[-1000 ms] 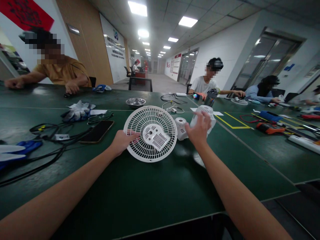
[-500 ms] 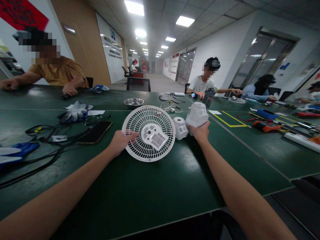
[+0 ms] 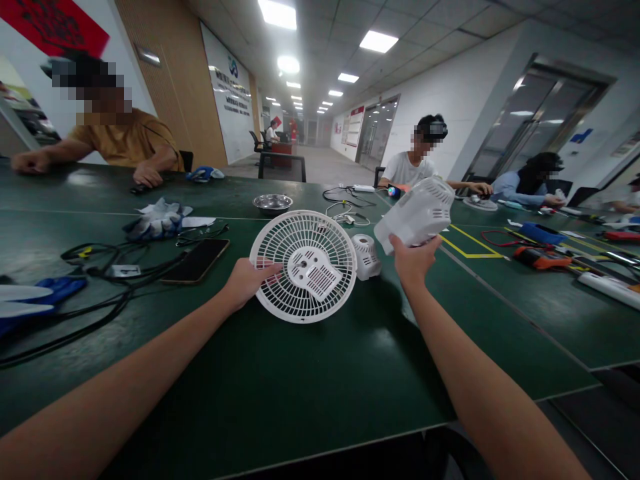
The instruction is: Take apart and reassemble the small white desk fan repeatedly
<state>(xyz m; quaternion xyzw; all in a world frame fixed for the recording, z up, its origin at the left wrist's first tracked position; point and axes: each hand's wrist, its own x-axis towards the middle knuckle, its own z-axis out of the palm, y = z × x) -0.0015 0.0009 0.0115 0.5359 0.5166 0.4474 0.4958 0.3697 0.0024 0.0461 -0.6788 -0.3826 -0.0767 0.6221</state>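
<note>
White fan grille [image 3: 327, 270] – round, radial ribs, vented hub plate – tilted face-on over the green table [image 3: 320, 393]; can't tell if its lower edge touches. White plastic housing [image 3: 413, 217], vented at one end, tilted, vents up and right. Left hand [image 3: 246, 283] pinches grille's left rim, forearm angled inward. Right hand [image 3: 415, 263] grips housing from below, wrist raised – smaller vented part [image 3: 367, 259] between.

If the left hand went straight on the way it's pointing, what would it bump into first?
Probably the small white vented part, seen just past the right edge of the white grille that the left hand is holding. How far back that part sits is hard to tell.
</note>
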